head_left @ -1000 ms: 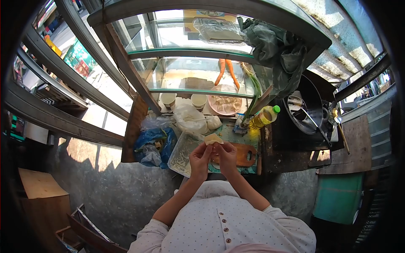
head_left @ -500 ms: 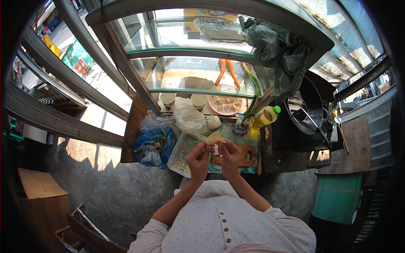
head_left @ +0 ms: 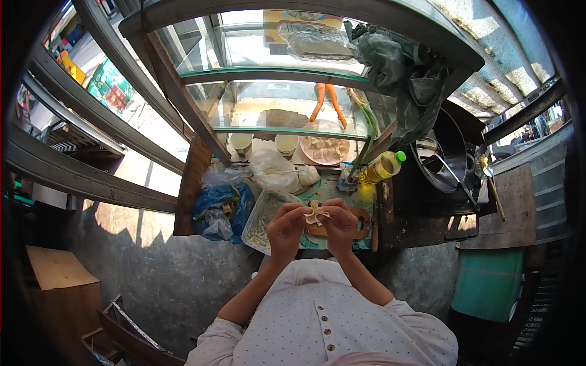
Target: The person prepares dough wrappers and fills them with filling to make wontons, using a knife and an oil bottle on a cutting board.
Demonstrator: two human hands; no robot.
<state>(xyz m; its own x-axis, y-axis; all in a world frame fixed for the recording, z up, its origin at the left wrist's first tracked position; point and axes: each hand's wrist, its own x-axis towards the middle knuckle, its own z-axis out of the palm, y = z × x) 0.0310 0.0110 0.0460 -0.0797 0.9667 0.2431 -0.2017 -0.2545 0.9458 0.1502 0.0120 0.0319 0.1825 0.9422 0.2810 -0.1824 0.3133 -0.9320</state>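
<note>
Between my fingertips is a small, pale folded dumpling [head_left: 315, 213], its edges pinched and spread out to the sides. My left hand [head_left: 287, 227] grips one side of it, and my right hand [head_left: 339, 226] pinches the other. Behind and below my hands lies a wooden cutting board [head_left: 361, 230] on a green surface. Left of my left hand is a clear plastic container [head_left: 259, 235] with pale shreds in it. A pink plate [head_left: 329, 160] farther back holds several pale folded pieces.
Beyond stand two paper cups [head_left: 242, 144], a white plastic bag [head_left: 268, 168] and an oil bottle [head_left: 383, 168]. A blue bag [head_left: 226, 204] lies left. A black wok [head_left: 442, 165] with utensils sits right. Carrots [head_left: 329, 104] rest inside the glass case [head_left: 274, 129].
My hands have turned and come down slightly, drawing the dumpling's corners inward. It looked like a flat triangle before and now appears narrower, with flared edges.
</note>
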